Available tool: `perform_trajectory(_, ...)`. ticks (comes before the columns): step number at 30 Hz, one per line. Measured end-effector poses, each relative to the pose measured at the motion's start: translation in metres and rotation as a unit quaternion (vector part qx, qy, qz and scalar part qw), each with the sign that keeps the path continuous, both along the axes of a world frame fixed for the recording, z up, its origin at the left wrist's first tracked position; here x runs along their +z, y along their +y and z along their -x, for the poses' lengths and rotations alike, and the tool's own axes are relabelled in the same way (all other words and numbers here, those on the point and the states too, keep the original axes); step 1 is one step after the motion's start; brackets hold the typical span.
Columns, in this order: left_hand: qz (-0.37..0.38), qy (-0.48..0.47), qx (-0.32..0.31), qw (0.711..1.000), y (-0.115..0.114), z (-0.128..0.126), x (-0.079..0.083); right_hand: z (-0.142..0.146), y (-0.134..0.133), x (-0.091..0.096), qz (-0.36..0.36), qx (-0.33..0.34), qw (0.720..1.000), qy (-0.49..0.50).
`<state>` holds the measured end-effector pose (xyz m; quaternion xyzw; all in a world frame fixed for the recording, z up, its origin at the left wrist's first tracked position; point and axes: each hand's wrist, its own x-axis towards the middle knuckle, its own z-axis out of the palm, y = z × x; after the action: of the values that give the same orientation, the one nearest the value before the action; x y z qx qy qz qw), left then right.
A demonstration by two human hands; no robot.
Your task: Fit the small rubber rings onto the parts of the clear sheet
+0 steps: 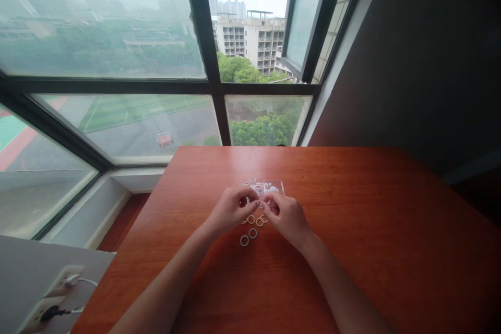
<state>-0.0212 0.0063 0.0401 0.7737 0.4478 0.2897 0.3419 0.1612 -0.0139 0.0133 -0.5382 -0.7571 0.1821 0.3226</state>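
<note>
Both my hands meet over the middle of a reddish wooden table (pixel 352 229). My left hand (pixel 230 210) and my right hand (pixel 287 216) have their fingers curled in a pinch, and together they hold a small clear plastic piece (pixel 266 188) with red marks on it. Just below the hands several small gold rings (pixel 250 227) lie loose on the table top. What the fingertips grip beyond the clear piece is too small to make out.
A large window (pixel 156 88) with dark frames stands behind the table's far edge. A dark wall (pixel 422 62) runs along the right. At the lower left a white power strip (pixel 58 297) with a plugged cable lies on a ledge.
</note>
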Motion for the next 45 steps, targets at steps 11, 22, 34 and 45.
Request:
perform_trajectory(11,-0.087,0.122,0.069,0.986,0.011,0.018,-0.012,0.007,-0.011,0.003,0.068,0.148,0.983,-0.089)
perform_trajectory(22,-0.108,0.158,0.080,0.978,0.012,0.021,-0.015,0.009,-0.012,0.003,0.082,0.179,0.963,-0.184)
perform_trajectory(34,-0.070,0.064,0.022,0.995,0.005,0.010,-0.005,0.003,-0.003,-0.001,0.028,0.021,0.997,-0.075)
perform_trajectory(45,-0.010,0.020,-0.014,1.000,0.000,-0.001,-0.007,0.000,0.001,-0.006,-0.046,-0.038,0.998,-0.006)
